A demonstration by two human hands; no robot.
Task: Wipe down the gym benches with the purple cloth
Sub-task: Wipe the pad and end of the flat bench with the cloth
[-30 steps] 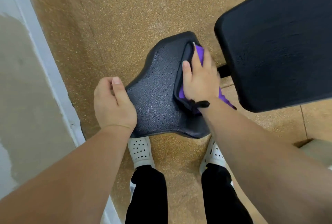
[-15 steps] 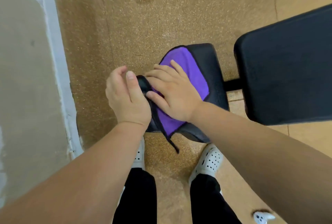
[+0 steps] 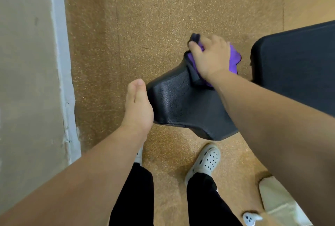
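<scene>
The right hand (image 3: 211,57) is clenched round the purple cloth (image 3: 234,57), fingers curled down over the bunched fabric and pressing it onto the far end of the black seat pad (image 3: 181,102). Purple shows past the knuckles on the right side and under the wrist, and a dark fold of the cloth sticks out beyond the fingertips at the pad's far corner. The right forearm crosses over the right side of the seat pad.

The left hand (image 3: 138,104) lies against the left corner of the seat pad, seen thumb side up, touching its edge. Its fingers are hidden behind the hand, so I cannot tell whether they grip the pad.

The pad's textured surface is bare between the two hands. Just right of the cloth, apart from the seat pad, is the end of the long black back pad (image 3: 299,66).

Under the near edge of the seat pad, white perforated clogs (image 3: 204,160) and black trousers (image 3: 134,189) stand on the speckled tan floor (image 3: 145,26). A pale wall with a white skirting (image 3: 59,62) runs along the floor's left edge.
</scene>
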